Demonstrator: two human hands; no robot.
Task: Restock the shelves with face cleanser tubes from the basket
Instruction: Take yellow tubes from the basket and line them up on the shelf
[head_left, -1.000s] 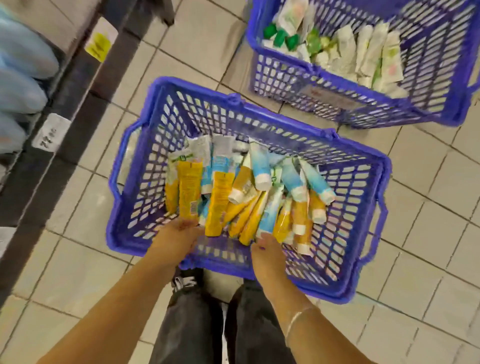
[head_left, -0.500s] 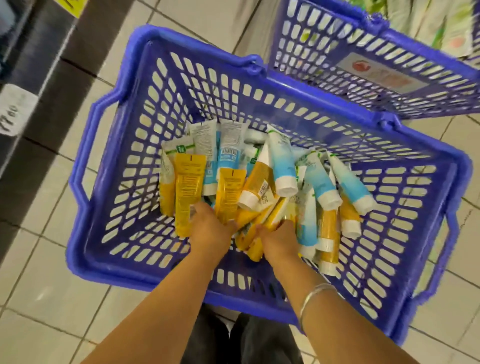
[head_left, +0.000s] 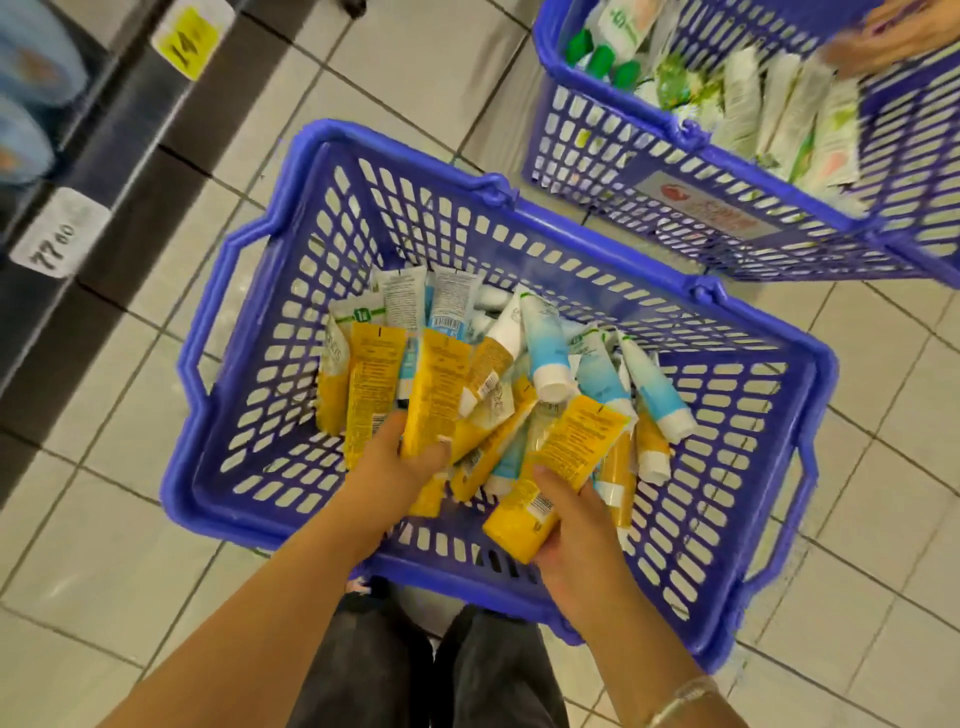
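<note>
Face cleanser tubes (head_left: 550, 358) fill the basket (head_left: 249, 467); left hand (head_left: 395, 467) and right hand (head_left: 576, 540) fingers each grip 1 yellow tube.

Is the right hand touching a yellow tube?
Touching. The head view shows the right hand wrapped around the yellow tube, thumb lying across its front, lifting it above the basket.

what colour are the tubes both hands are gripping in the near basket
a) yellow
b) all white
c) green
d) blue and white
a: the left hand grips a yellow tube and the right hand grips another yellow tube, both over the near basket; the blue and white tubes lie untouched farther back.
</note>
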